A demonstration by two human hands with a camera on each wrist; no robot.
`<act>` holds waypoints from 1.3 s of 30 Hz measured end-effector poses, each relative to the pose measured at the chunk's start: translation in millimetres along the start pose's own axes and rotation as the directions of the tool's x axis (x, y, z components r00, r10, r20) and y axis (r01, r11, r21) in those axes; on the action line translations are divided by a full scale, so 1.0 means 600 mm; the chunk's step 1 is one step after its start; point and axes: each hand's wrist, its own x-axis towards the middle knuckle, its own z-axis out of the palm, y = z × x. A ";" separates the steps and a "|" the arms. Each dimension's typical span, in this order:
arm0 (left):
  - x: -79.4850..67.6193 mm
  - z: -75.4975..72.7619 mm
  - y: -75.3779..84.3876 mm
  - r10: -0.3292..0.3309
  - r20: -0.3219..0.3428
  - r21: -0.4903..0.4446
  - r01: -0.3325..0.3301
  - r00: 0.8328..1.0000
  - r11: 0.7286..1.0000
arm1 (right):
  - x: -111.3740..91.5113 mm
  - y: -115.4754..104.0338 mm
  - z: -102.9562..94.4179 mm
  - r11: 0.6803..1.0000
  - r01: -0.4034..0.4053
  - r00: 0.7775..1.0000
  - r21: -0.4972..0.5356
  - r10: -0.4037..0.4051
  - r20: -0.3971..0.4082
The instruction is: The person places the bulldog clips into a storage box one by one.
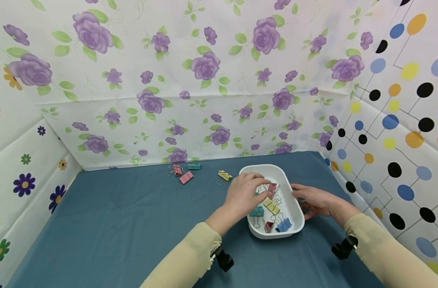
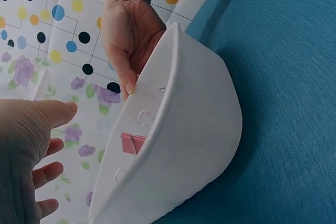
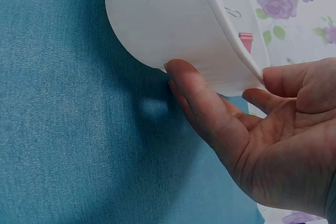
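Observation:
A white plastic tray (image 1: 276, 235) holds several binder clips, among them a yellow clip (image 1: 271, 206), a blue clip (image 1: 284, 225), a teal clip (image 1: 256, 211) and a pink clip (image 2: 132, 143). My right hand (image 1: 316, 201) grips the tray's right side. In the right wrist view its thumb lies at the rim and the fingers reach under the wall. Over the tray's left side hovers my left hand (image 1: 242, 192), fingers apart and loosely bent, nothing held. It hides part of the tray's left rim in the head view.
Back and left of the tray on the blue cloth (image 1: 125, 224) lie a red clip (image 1: 177, 170), a pink clip (image 1: 186, 177), a teal clip (image 1: 194, 166) and a yellow clip (image 1: 224, 175). A flowered sheet (image 1: 204, 120) rises behind, a dotted sheet (image 1: 402, 132) at right.

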 end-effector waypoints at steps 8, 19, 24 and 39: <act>-0.001 -0.015 -0.007 0.015 -0.042 -0.015 -0.015 0.999 1.000 | -0.003 0.000 -0.001 1.000 0.001 1.000 0.000 -0.001 0.003; -0.001 -0.041 -0.022 0.038 -0.092 -0.017 -0.040 0.995 0.999 | -0.002 0.000 -0.001 1.000 0.000 1.000 -0.007 0.000 0.010; -0.004 -0.056 -0.034 0.045 -0.120 -0.021 -0.048 0.992 0.999 | -0.003 -0.002 -0.001 1.000 0.002 1.000 -0.009 -0.002 0.009; -0.017 -0.085 -0.093 -0.058 -0.161 -0.047 0.051 0.985 0.998 | -0.002 -0.003 0.001 1.000 -0.002 1.000 -0.018 0.002 0.006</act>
